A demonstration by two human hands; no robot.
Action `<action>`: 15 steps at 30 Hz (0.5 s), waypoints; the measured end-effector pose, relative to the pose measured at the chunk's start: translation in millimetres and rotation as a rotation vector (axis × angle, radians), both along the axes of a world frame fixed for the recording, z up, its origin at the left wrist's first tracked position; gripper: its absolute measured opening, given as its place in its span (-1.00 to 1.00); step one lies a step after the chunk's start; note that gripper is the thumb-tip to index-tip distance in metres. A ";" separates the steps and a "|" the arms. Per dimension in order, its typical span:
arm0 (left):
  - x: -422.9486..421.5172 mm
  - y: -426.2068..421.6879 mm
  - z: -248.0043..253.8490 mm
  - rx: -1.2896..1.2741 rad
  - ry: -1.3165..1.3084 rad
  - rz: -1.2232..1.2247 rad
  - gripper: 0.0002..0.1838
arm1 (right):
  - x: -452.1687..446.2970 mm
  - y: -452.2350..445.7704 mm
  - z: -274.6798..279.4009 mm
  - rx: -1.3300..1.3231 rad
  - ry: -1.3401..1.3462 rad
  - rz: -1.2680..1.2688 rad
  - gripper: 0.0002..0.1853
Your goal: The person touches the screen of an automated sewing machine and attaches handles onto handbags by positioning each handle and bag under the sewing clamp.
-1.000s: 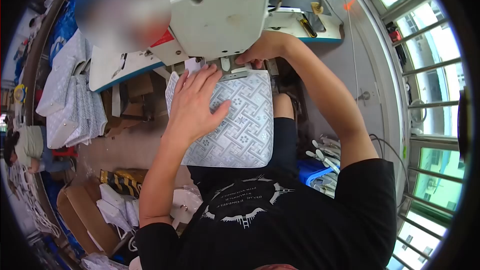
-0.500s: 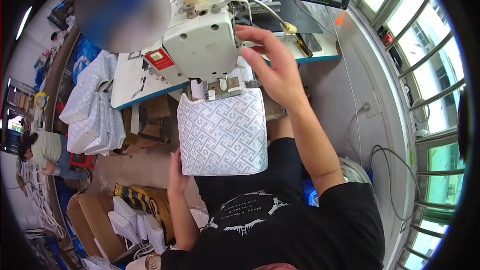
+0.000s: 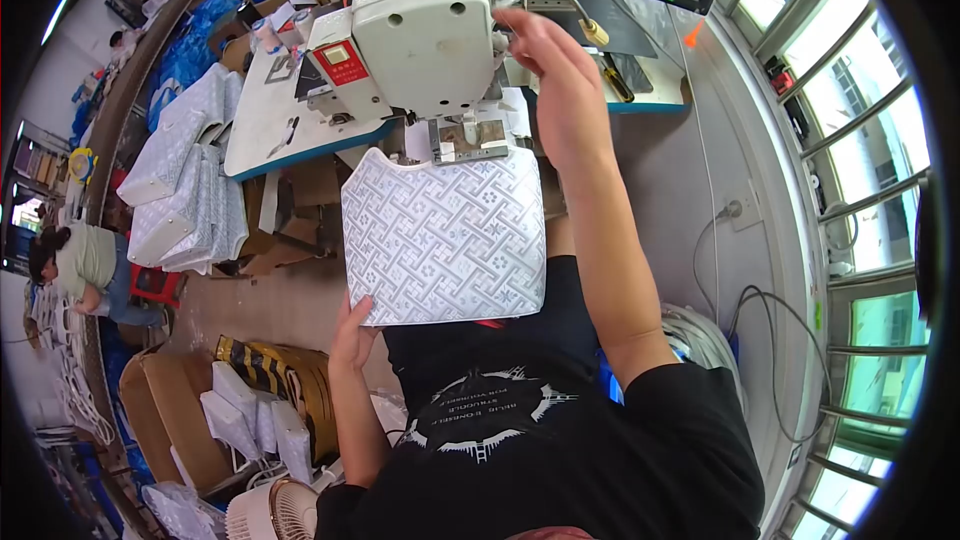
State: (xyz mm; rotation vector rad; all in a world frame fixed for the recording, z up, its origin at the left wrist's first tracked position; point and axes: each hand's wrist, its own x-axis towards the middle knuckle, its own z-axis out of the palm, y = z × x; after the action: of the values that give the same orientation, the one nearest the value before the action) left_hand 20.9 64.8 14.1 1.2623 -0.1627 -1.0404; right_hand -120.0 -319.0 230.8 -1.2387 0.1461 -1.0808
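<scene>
A pale panel with a grey lattice pattern point(image 3: 445, 240) hangs from the sewing machine, its top edge at the metal clamp plate point(image 3: 470, 141) under the machine head point(image 3: 425, 45). At the panel's lower left corner, my left hand point(image 3: 352, 336) grips the edge, thumb on the front and other fingers mostly hidden behind. My right hand point(image 3: 562, 65) is raised at the right side of the machine head, fingers stretched towards it and apart from the panel. Whether the fingertips touch the machine is unclear.
Stacked patterned pieces point(image 3: 190, 190) lie at the left. Scissors point(image 3: 284, 137) are on the white tabletop point(image 3: 250, 148), and a yellow-handled tool point(image 3: 617, 78) lies at right. Below left are a cardboard box point(image 3: 170, 420) and a fan point(image 3: 272, 512). A person point(image 3: 88, 265) is far left.
My left hand left the panel's upper part and now grips its lower left corner. My right hand moved from beside the clamp up to the machine's side. The view shifted, showing more of the machine.
</scene>
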 end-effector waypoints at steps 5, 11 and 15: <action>-8.8 0.3 9.6 -0.005 -0.003 -0.037 -0.22 | -19.9 -6.6 -46.9 -0.232 -0.200 0.173 -0.66; -10.4 1.5 2.5 -0.007 0.032 -0.029 -0.23 | -42.0 -2.4 -33.2 -0.126 0.158 0.164 -0.68; -17.9 -0.5 8.9 -0.014 0.043 -0.032 -0.24 | -55.3 -9.9 -29.8 -0.712 0.091 0.153 -0.64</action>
State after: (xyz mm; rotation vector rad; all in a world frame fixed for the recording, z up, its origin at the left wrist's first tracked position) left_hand 2.9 64.3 23.0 1.2269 -0.1570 -1.0915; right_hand -175.3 -328.9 200.9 -1.9011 -0.2881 -0.9697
